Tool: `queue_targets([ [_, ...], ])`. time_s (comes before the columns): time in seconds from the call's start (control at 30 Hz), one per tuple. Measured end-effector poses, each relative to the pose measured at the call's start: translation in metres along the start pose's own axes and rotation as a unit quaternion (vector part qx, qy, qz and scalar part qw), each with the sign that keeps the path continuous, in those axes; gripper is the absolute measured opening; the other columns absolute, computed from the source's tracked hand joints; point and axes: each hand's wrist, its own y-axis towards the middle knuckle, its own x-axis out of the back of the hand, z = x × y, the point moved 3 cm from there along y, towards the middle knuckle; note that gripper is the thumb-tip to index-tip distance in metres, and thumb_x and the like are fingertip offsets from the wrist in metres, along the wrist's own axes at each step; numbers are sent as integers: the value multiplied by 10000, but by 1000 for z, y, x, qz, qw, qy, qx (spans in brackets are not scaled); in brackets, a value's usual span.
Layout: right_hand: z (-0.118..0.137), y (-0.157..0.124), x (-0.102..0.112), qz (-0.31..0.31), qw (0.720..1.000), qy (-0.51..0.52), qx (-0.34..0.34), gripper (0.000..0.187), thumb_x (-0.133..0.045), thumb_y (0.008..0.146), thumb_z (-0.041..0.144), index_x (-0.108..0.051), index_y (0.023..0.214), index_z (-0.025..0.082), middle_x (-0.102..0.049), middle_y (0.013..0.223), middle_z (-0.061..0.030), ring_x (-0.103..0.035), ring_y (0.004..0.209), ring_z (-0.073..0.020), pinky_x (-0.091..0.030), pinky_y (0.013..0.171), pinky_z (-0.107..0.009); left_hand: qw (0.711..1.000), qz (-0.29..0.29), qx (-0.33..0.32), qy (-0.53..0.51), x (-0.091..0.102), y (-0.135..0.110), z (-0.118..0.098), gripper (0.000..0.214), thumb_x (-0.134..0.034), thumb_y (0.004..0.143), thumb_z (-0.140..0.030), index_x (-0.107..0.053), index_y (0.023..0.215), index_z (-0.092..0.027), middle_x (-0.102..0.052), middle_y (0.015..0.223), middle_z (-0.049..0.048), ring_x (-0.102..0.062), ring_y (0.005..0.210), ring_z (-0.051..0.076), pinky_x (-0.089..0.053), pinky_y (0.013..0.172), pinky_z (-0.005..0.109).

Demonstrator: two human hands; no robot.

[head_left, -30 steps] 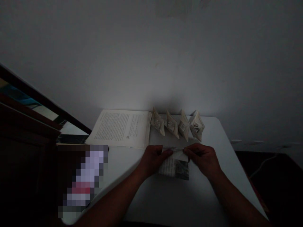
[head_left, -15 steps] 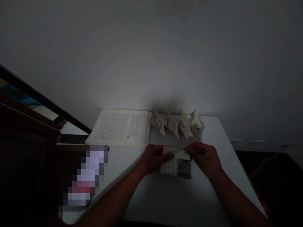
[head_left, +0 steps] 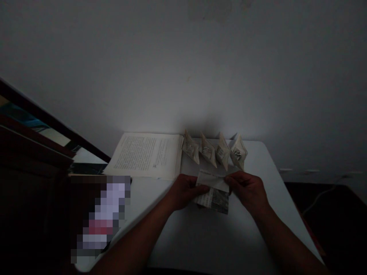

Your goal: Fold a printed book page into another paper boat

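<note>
A small folded sheet of printed paper (head_left: pixel 213 198) is held above the near middle of the white table (head_left: pixel 212 244). Its upper part is a plain pale flap, and below that show lines of print and a dark picture. My left hand (head_left: pixel 185 192) pinches the paper's left side, thumb lying on the front. At the upper right edge, the thumb and fingers of my right hand (head_left: pixel 248 191) close on the flap. Several folded paper boats (head_left: pixel 208 151) stand in a row just beyond my hands.
An open book or stack of printed pages (head_left: pixel 143 154) lies on the table's far left. Behind the table rises a grey wall (head_left: pixel 186 68). A blurred-out object (head_left: pixel 107 214) is at the left edge. On the right, a pale cable (head_left: pixel 318 196) runs over a dark area.
The folded paper has tilted slightly and shifted a little up and left. Its flap looks flatter now, with my right fingers at its corner. The boats and pages have not moved.
</note>
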Motion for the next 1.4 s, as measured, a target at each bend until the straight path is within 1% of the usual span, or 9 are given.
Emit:
queue_targets([
  [0.13, -7, 2, 3, -2, 999, 50, -4, 136, -702, 726, 297, -661, 682, 175, -624, 510, 10, -545, 443, -109, -421, 444, -220, 995, -51, -56, 58, 6, -3, -8, 326, -655, 727, -369, -646, 907, -98, -646, 692, 50, -598, 591, 142, -481, 558, 260],
  [0.23, -9, 3, 4, -11, 994, 109, -16, 121, -713, 711, 277, -657, 677, 176, -610, 513, 17, -532, 449, -111, -411, 443, -230, 965, -86, -201, 145, 12, -12, -25, 410, -577, 771, -288, -532, 1155, -152, -649, 957, 91, -615, 840, 196, -494, 740, 339],
  [0.43, -5, 2, -1, -19, 972, 208, -109, 150, -765, 628, 266, -650, 628, 168, -546, 476, 44, -432, 393, -69, -358, 392, -205, 795, -85, -421, 428, 12, -28, -46, 517, -566, 707, -152, -508, 1218, -204, -373, 1363, 119, -342, 1251, 293, -321, 1004, 481],
  [0.63, 0, -4, -17, 50, 949, 256, -175, 168, -774, 615, 260, -644, 612, 153, -539, 508, 39, -445, 447, -66, -359, 435, -201, 699, -94, -506, 497, 1, -20, -46, 353, -658, 735, -210, -600, 1083, -228, -539, 1231, 94, -444, 1162, 261, -393, 939, 434],
  [0.8, 3, -12, -31, 101, 933, 268, -218, 185, -787, 589, 251, -635, 588, 145, -533, 489, 42, -446, 437, -64, -350, 433, -201, 663, -31, -565, 490, -10, -20, -45, 135, -593, 811, -216, -627, 938, -186, -689, 977, 45, -581, 936, 206, -453, 810, 377],
  [1.0, 7, -16, -36, 110, 912, 289, -270, 196, -801, 545, 216, -626, 573, 132, -556, 480, 38, -475, 434, -60, -360, 430, -183, 676, 14, -574, 462, -14, -23, -34, 158, -587, 811, -185, -619, 961, -146, -706, 932, 57, -620, 888, 187, -489, 767, 336],
  [1.17, 11, -19, -38, 148, 890, 310, -300, 208, -788, 562, 212, -600, 563, 122, -561, 491, 25, -510, 431, -74, -394, 415, -182, 740, 3, -558, 376, -17, -20, -35, 170, -522, 856, -252, -647, 887, -143, -715, 834, 81, -649, 799, 163, -520, 747, 308],
  [1.3, 8, -19, -39, 186, 880, 329, -287, 214, -702, 697, 334, -638, 718, 131, -589, 528, 6, -530, 415, -103, -449, 404, -228, 865, -111, -369, 321, -10, -15, -33, 185, -633, 756, -371, -671, 726, -193, -709, 717, 18, -659, 691, 150, -536, 672, 269],
  [1.4, 6, -16, -35, 153, 924, 284, -206, 296, -651, 741, 412, -656, 859, 141, -665, 654, -50, -612, 531, -162, -511, 510, -309, 891, -228, -272, 283, -3, -15, -28, 166, -692, 702, -347, -676, 743, -186, -702, 687, 6, -650, 608, 162, -529, 542, 250],
])
